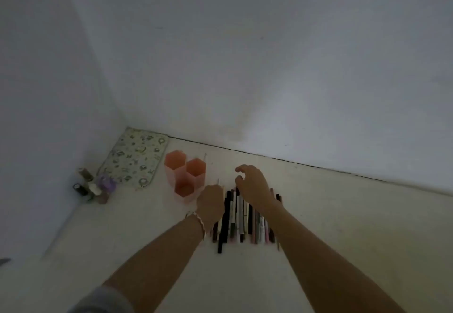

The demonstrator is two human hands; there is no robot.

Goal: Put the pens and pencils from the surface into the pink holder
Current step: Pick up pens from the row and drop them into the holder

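A pink plastic holder made of three hexagonal tubes (184,175) stands upright on the pale cream tabletop (343,227), near the corner of two white walls. At about four o'clock from it lies a row of pens and pencils (241,217), black, white, grey and pink, side by side and touching, their length running roughly from six to twelve o'clock.

The left hand (210,202), a silver bracelet (197,222) on its wrist, sits at the row's nine o'clock edge, just beside the holder's nearest tube. It is curled closed around what seems to be a thin pale stick pointing up toward twelve o'clock, though the dim, blurred view makes that grasp uncertain.

The right hand (252,185) hovers over the far end of the row, fingers loosely bent and spread, holding nothing.

At the holder's nine o'clock lies a patterned rectangular mat (137,158), and further toward eight o'clock stands a cluster of small bottles (94,187).
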